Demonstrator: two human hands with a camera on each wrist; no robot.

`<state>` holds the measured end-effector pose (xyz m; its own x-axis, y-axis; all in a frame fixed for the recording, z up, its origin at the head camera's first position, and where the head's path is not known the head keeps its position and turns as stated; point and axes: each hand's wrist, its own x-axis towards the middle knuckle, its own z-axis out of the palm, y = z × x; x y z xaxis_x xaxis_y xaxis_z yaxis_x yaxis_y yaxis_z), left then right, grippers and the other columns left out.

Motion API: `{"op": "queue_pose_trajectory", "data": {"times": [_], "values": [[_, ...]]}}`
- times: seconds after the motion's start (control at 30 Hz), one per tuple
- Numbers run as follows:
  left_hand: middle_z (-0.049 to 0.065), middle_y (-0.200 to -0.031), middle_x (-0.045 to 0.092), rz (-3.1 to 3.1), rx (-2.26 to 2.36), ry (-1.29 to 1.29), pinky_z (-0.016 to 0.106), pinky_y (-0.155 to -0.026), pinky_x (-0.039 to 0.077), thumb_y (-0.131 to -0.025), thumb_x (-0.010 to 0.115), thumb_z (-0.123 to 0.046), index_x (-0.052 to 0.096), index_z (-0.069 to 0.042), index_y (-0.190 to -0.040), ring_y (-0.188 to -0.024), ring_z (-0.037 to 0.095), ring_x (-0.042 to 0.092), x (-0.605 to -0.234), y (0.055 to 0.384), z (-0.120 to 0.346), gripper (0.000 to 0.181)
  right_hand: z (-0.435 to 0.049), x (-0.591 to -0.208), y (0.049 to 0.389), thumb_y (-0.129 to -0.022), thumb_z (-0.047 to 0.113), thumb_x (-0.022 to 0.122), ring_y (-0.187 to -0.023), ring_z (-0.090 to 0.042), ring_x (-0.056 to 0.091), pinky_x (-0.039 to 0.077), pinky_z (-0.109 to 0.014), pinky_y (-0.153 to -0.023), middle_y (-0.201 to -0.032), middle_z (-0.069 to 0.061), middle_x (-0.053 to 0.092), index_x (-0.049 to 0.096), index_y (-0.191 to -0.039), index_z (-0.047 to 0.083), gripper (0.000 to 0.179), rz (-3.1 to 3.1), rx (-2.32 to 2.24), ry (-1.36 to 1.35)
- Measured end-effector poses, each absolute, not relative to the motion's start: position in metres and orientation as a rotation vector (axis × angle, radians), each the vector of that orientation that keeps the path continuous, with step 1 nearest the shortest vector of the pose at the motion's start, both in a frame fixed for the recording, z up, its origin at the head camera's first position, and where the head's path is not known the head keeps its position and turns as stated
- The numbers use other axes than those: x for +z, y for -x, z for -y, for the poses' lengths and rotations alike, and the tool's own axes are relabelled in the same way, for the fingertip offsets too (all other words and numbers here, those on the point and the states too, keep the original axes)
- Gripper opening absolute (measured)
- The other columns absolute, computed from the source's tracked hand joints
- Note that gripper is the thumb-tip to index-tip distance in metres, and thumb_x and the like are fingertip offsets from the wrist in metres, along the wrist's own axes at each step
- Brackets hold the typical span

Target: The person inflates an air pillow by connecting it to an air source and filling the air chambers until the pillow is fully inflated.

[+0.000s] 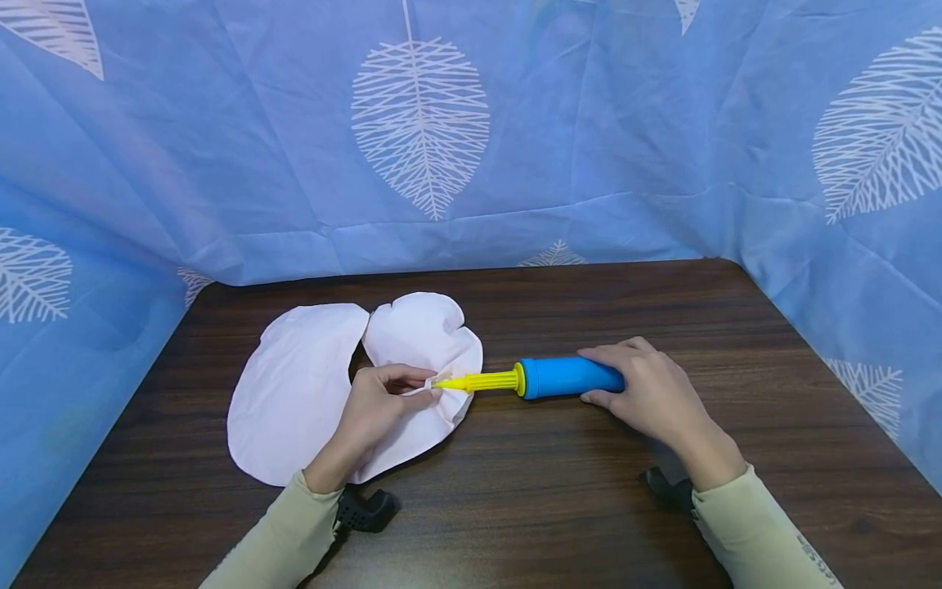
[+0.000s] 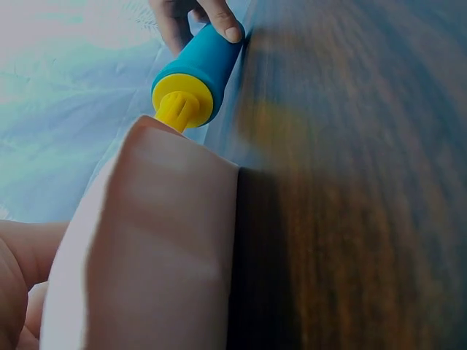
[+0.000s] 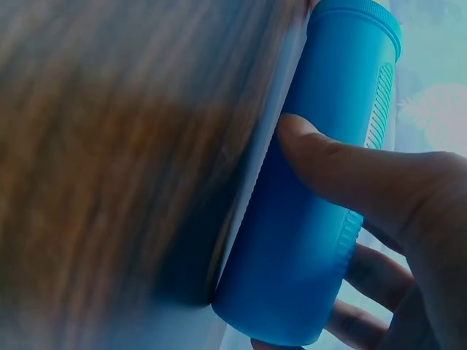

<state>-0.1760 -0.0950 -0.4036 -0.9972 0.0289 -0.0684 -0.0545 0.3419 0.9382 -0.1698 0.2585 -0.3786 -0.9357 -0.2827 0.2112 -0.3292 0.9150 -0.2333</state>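
A blue hand pump (image 1: 562, 377) with a yellow nozzle (image 1: 489, 381) lies along the table, its tip pointing left. My right hand (image 1: 649, 391) grips the pump's blue barrel; in the right wrist view the thumb (image 3: 328, 157) lies across one side and fingers curl round the other. My left hand (image 1: 379, 409) pinches a small valve at the nozzle's tip, on a soft, pale pinkish-white inflatable (image 1: 294, 393) curved like a neck pillow. The inflatable looks partly filled, with creases near the valve. In the left wrist view, its side (image 2: 168, 240) hides the nozzle tip.
The dark wood-grain table (image 1: 552, 507) carries these things. Blue cloth (image 1: 589, 123) with white leaf prints hangs behind it and along both sides. Black wrist mounts (image 1: 368, 511) sit under both forearms, close to the tabletop.
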Motion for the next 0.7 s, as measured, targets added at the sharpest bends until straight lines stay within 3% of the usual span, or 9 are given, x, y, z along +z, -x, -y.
{"op": "queue_pose_trajectory", "data": {"times": [0.3,0.7], "values": [[0.000,-0.084,0.073,-2.494,1.769,-0.001,0.031,-0.078,0.045,-0.076,0.080,-0.010,0.079,-0.018,-0.095,-0.083,0.018,0.061,-0.404,0.176,0.096,0.020,-0.273,-0.372,0.169,-0.076,0.040,0.081,-0.113,-0.031,0.053,0.049,-0.058,-0.076,-0.124,-0.009,0.065,0.062,-0.130,0.027,0.058,2.981,0.381,-0.359],[0.001,-0.085,0.074,-2.499,1.777,0.005,0.031,-0.079,0.044,-0.077,0.080,-0.010,0.078,-0.018,-0.095,-0.083,0.018,0.062,-0.402,0.176,0.096,0.020,-0.322,-0.364,0.174,-0.078,0.037,0.080,-0.116,-0.047,0.045,0.042,-0.069,-0.074,-0.131,-0.027,0.051,0.058,-0.133,0.020,0.061,3.107,0.440,-0.107]]}}
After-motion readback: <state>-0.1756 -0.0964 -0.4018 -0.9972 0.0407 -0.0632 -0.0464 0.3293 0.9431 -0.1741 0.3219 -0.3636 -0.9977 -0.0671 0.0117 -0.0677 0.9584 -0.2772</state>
